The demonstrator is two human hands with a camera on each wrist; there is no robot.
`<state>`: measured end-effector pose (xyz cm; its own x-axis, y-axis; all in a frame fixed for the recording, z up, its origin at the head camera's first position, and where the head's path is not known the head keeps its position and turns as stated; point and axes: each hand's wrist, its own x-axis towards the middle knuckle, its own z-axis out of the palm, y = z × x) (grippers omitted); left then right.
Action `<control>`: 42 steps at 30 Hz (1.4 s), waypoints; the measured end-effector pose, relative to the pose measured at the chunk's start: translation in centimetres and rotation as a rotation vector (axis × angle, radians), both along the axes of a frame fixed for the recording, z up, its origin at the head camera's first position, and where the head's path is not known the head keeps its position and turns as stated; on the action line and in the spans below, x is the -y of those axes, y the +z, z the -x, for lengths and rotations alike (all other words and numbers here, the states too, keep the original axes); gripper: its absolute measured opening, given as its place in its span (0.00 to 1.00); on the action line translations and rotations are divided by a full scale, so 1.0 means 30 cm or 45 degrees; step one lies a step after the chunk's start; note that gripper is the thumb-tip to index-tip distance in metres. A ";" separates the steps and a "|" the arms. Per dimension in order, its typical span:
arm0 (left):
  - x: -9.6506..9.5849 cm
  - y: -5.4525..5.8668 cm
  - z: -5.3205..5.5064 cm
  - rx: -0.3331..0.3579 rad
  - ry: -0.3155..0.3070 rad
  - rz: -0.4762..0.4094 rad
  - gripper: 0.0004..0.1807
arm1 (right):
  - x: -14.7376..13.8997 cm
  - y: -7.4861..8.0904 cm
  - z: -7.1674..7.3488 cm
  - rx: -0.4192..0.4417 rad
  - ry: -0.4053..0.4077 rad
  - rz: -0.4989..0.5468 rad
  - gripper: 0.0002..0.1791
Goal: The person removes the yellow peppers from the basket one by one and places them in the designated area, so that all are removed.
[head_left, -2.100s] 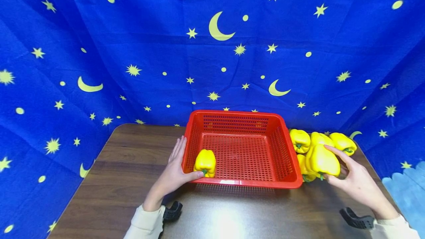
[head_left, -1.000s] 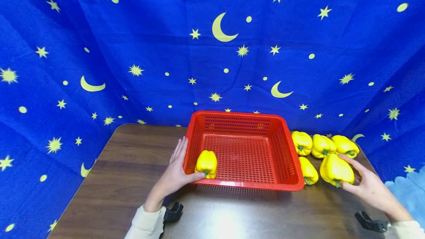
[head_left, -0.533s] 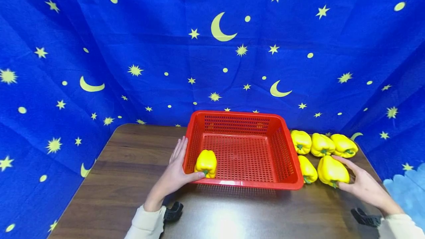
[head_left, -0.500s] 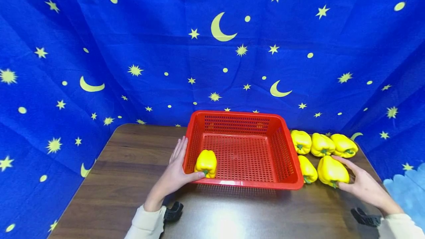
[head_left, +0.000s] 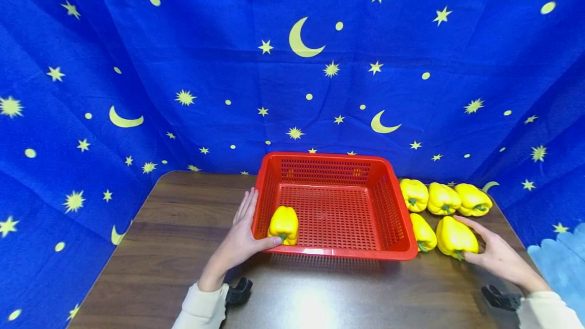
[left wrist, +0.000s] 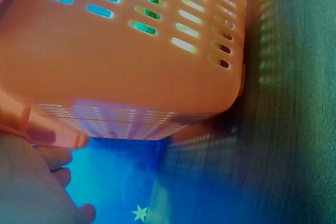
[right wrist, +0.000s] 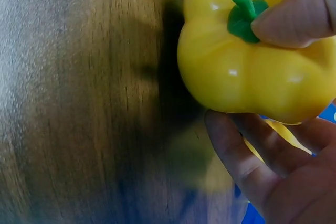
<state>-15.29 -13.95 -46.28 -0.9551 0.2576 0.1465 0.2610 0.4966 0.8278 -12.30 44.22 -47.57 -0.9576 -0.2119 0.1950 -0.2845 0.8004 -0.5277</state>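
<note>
My right hand (head_left: 498,257) holds a yellow bell pepper (head_left: 457,237) low over the table, right of the basket. In the right wrist view the thumb (right wrist: 299,19) presses beside the pepper's green stem (right wrist: 244,11), and the fingers (right wrist: 247,156) reach round its far side. A red perforated plastic basket (head_left: 338,252) stands in the middle. My left hand (head_left: 237,237) lies on its front left corner, fingers straight along the outer side and thumb over the front rim. Inside that corner another yellow bell pepper (head_left: 283,223) stands, its stem end partly behind the rim.
Right of the basket, three yellow peppers (head_left: 443,199) line the table's back edge. One more pepper (head_left: 423,232) lies in front of them, against the basket's side. A blue star-patterned cloth (head_left: 219,65) hangs behind the brown wooden table (head_left: 151,258).
My right hand drew its pepper away from the group toward the front right, then shifted slightly left and set it low beside the front pepper. The left hand and basket stayed put.
</note>
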 end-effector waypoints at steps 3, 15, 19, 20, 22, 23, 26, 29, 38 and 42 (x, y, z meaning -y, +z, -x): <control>0.000 0.000 0.000 0.012 0.001 -0.003 0.66 | 0.002 0.002 -0.001 0.025 -0.010 -0.005 0.47; -0.002 0.000 -0.002 0.022 0.001 -0.007 0.66 | 0.022 0.026 0.017 0.181 -0.074 -0.176 0.45; -0.002 0.001 -0.003 0.015 0.004 -0.008 0.67 | 0.036 0.035 0.021 0.246 -0.080 -0.175 0.45; -0.002 0.000 -0.002 0.014 0.003 -0.008 0.67 | 0.036 0.035 0.022 0.247 -0.077 -0.176 0.45; -0.001 0.000 -0.002 0.015 0.003 -0.007 0.67 | 0.033 0.032 0.022 0.205 -0.069 -0.197 0.45; 0.000 0.001 -0.004 0.017 0.003 -0.009 0.67 | 0.030 0.029 0.022 0.187 -0.055 -0.200 0.46; 0.003 0.001 -0.004 0.020 0.002 -0.010 0.66 | 0.021 0.028 0.021 0.136 -0.033 -0.205 0.46; 0.005 -0.001 -0.005 0.017 0.002 -0.013 0.66 | 0.017 0.031 0.016 0.087 0.013 -0.162 0.47; 0.001 -0.009 0.003 0.028 0.005 0.000 0.66 | 0.054 0.088 0.001 -0.107 0.122 -0.066 0.45; 0.002 -0.007 0.004 0.027 0.004 -0.012 0.66 | 0.105 0.132 0.006 -0.185 0.127 -0.093 0.44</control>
<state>-15.42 -14.01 -46.50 -0.9589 0.2531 0.1284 0.2414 0.4894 0.8380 -12.49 41.08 -43.61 -0.8940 -0.3234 0.3103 -0.4336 0.7990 -0.4166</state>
